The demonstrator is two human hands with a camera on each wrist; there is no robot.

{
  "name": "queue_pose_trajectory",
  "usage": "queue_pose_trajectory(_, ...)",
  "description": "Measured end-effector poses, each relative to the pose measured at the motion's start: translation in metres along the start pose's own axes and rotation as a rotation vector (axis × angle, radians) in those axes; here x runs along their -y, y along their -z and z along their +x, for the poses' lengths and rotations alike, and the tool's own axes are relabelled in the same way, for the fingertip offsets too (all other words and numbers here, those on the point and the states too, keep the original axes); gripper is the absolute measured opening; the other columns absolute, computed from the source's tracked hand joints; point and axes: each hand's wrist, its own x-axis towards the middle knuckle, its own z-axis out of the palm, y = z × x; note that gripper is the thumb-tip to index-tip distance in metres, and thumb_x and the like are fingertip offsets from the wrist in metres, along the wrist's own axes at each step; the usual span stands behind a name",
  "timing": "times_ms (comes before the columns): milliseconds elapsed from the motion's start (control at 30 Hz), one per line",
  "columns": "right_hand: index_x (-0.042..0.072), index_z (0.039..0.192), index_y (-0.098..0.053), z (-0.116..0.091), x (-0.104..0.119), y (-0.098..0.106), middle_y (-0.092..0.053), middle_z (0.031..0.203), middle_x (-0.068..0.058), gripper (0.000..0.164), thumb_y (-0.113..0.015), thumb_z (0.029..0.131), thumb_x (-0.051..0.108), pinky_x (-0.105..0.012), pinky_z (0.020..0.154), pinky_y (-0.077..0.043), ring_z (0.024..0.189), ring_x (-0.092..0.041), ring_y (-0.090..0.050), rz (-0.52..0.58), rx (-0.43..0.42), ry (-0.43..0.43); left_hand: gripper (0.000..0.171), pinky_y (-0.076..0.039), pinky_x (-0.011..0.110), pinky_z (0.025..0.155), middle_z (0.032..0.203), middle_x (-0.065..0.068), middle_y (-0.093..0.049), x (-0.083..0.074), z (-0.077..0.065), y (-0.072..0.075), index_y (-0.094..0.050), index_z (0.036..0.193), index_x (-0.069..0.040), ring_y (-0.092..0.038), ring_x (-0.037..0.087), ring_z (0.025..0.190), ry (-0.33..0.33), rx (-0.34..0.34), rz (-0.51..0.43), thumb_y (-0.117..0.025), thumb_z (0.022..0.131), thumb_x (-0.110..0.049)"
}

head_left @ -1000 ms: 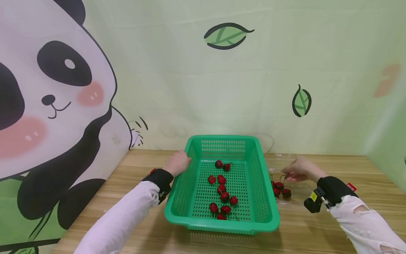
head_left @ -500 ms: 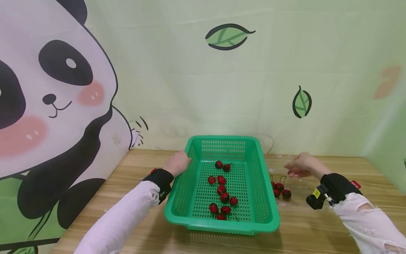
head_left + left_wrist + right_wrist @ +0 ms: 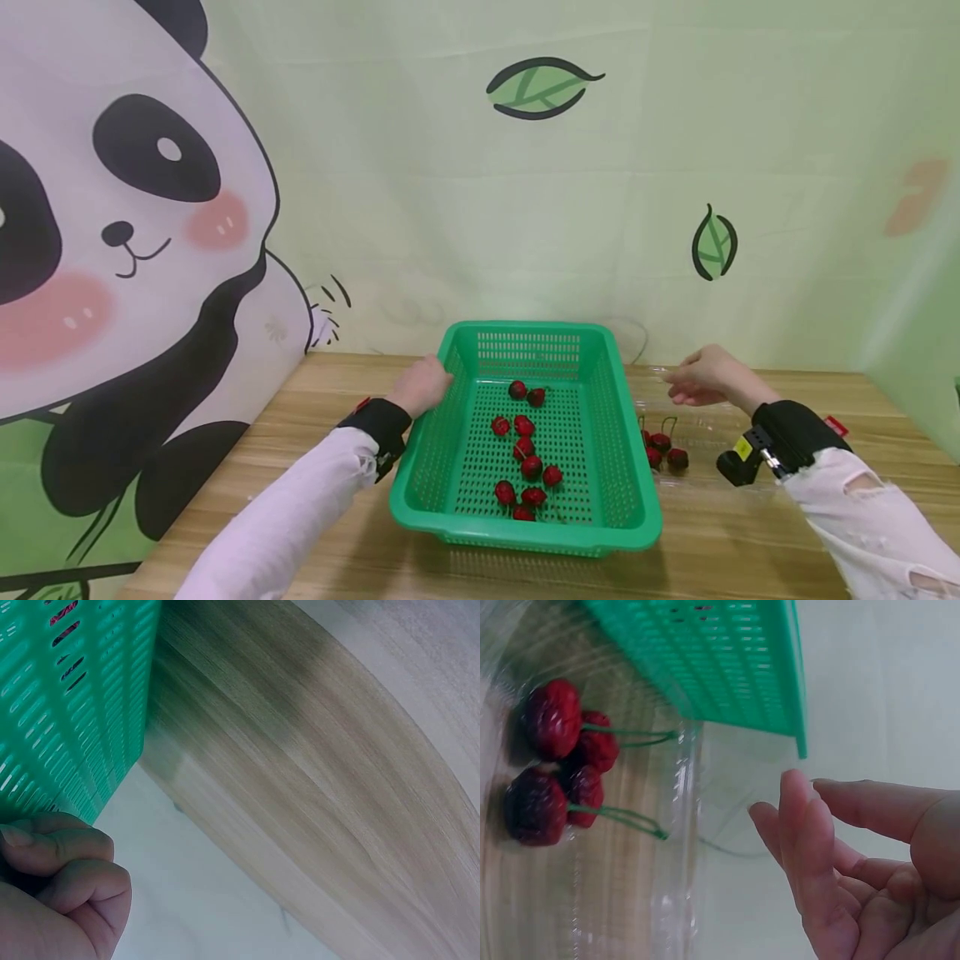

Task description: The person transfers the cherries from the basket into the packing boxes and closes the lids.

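Note:
A green perforated plastic basket (image 3: 641, 521) stands on the table, with several red cherries (image 3: 531, 467) scattered over its floor. My left hand (image 3: 420, 386) grips its left rim; in the left wrist view the curled fingers (image 3: 71, 844) lie right at the green wall. To the right of the basket is a clear plastic box (image 3: 679, 900) holding several dark red cherries (image 3: 551, 720) with green stems. Over the far part of this box hovers my right hand (image 3: 705, 377). Its fingers are extended and loosely bent, nothing between them, apart from the cherries.
The wooden table (image 3: 300, 467) ends at the back against a pale green cloth (image 3: 420, 208) printed with a panda and leaves. The basket's right side overlaps the clear box in the head view.
My right hand was low beside the cherry stems; it has risen away from them, and its fingers have loosened. The cherries stay in the box. Left hand and basket have not moved.

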Motion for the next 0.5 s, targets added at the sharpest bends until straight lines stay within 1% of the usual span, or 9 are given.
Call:
queue_pose_trajectory(200,-0.022,0.122,-0.058,0.0,0.015,-0.002,-0.072,0.075,0.002,0.036,-0.054,0.107,0.01,-0.018,0.065,-0.057,0.063,-0.002,-0.066,-0.026,-0.013,0.045,0.038,-0.056,0.052,0.09,0.111,0.032,-0.066,0.0,0.0,0.0,-0.054,0.122,0.018,-0.069,0.045,0.105,0.001,-0.003,-0.004,-0.049,0.107,-0.016)
queue_pose_trajectory(400,-0.02,0.123,-0.059,-0.004,0.031,-0.005,-0.073,0.078,0.003,0.035,-0.053,0.106,0.011,-0.019,0.065,-0.057,0.064,-0.002,-0.066,-0.04,-0.013,0.069,0.038,-0.056,0.052,0.089,0.109,0.032,-0.066,0.002,0.002,-0.002,-0.054,0.122,0.019,-0.069,0.044,0.103,-0.01,0.003,0.011,-0.048,0.107,-0.016)
queue_pose_trajectory(500,-0.02,0.123,-0.059,-0.005,0.037,-0.007,-0.073,0.078,0.003,0.036,-0.054,0.106,0.011,-0.018,0.064,-0.057,0.064,-0.002,-0.066,-0.045,-0.018,0.085,0.039,-0.056,0.051,0.089,0.111,0.032,-0.066,0.002,0.001,-0.002,-0.053,0.124,0.019,-0.069,0.044,0.103,-0.005,0.008,0.001,-0.048,0.107,-0.016)
